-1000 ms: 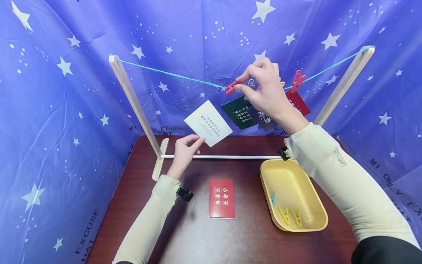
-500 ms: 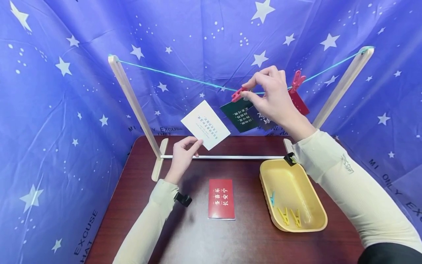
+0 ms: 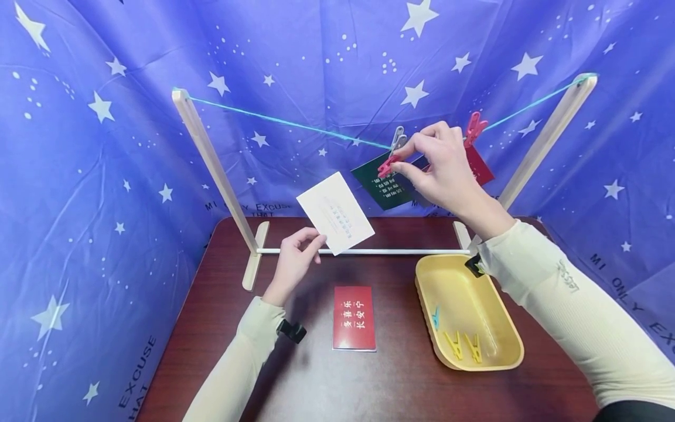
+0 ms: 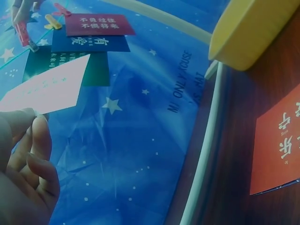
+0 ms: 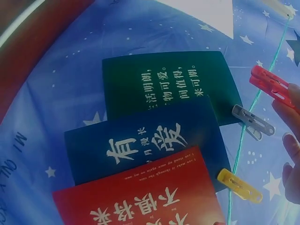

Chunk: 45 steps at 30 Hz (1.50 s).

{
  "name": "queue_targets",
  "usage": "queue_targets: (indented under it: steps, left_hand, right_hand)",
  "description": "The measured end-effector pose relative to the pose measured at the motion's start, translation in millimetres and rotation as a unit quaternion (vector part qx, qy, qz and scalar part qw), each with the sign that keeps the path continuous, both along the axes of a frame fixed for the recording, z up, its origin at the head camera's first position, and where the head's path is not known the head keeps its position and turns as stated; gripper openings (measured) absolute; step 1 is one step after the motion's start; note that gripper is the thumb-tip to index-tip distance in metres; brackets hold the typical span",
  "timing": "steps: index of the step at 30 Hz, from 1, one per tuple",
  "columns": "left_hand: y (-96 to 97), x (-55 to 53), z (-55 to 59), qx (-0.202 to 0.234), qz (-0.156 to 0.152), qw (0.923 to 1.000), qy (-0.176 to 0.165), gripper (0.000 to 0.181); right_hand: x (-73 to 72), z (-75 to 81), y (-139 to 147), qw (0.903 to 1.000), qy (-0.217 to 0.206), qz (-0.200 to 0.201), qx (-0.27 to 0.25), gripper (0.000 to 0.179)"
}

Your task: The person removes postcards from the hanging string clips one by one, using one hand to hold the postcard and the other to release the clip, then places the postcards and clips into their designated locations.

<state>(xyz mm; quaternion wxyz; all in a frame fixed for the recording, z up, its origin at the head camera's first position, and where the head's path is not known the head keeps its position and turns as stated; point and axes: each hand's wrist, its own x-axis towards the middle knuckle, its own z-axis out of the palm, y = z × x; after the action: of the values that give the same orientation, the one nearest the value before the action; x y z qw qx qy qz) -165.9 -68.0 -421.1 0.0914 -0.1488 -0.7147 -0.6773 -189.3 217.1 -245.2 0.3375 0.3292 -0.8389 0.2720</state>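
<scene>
My left hand (image 3: 296,258) pinches a white printed card (image 3: 336,212) by its lower corner, thumb on top, and the card tilts in front of the rack. Between thumb and fingertips of my right hand (image 3: 443,161) is a pinkish-red clothespin (image 3: 387,167). In the head view it overlaps the hanging green card (image 3: 387,193), just below a grey clothespin (image 5: 253,121) on the turquoise string (image 3: 290,122). The right wrist view shows a blue card (image 5: 98,140) beside a yellow clothespin (image 5: 239,186), then a red card (image 5: 93,201). My right hand partly hides these in the head view.
Wooden posts (image 3: 213,170) hold up the string, joined low down by a white rod (image 3: 364,252). A red card (image 3: 353,319) lies on the dark table (image 3: 274,363). The yellow basin (image 3: 469,281) at right contains a blue clothespin (image 3: 436,317) and two yellow clothespins (image 3: 454,346).
My right hand has moved right and down with the red clothespin, uncovering the grey one. The white card in my left hand first shifted left, then dipped and came back right.
</scene>
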Motion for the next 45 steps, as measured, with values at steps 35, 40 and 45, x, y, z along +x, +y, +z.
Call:
queue_targets:
  steps: [35, 40, 45]
  left_hand:
    - [-7.2, 16.4, -16.0, -0.083, -0.057, 0.9942, -0.037, 0.018]
    - [-6.6, 21.1, -22.2, -0.093, -0.060, 0.9926, -0.051, 0.020]
    - [-4.7, 24.4, -27.1, -0.088, -0.064, 0.9922, -0.061, 0.020]
  right_hand:
    - [34.6, -48.3, 36, 0.9952, -0.073, -0.025, 0.060, 0.022]
    - [41.3, -63.2, 42, 0.9927, -0.094, -0.036, 0.067, 0.022]
    - [45.7, -72.4, 48, 0.9909, -0.102, -0.042, 0.077, 0.022]
